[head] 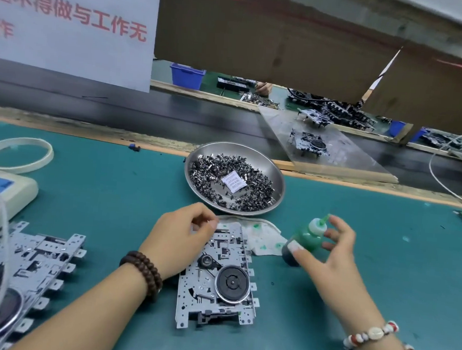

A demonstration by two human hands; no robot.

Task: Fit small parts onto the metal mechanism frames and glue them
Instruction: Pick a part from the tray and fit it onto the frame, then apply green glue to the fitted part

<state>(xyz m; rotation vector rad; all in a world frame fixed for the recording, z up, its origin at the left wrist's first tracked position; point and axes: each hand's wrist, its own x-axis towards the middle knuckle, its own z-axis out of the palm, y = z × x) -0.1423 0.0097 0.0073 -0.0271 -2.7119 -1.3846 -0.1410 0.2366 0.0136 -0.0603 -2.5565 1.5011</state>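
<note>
A metal mechanism frame point(217, 280) with a black flywheel lies flat on the green mat in front of me. My left hand point(182, 234) hovers over its far left corner. The fingers are curled and the tips are pinched together on what looks like a small dark part, mostly hidden. My right hand point(331, 253) holds a tilted green glue bottle point(303, 241) with a white cap just right of the frame. The thumb is on the bottle's near side and the spread fingers are behind its cap. A steel dish point(279, 178) full of small dark parts stands beyond the frame.
A glue-stained white cloth point(263, 237) lies between the frame and the bottle. More mechanism frames point(26, 264) lie at the left, under a thin white cable. A beige device point(1, 194) and a white ring point(16, 157) sit far left. A conveyor belt point(146, 114) runs behind.
</note>
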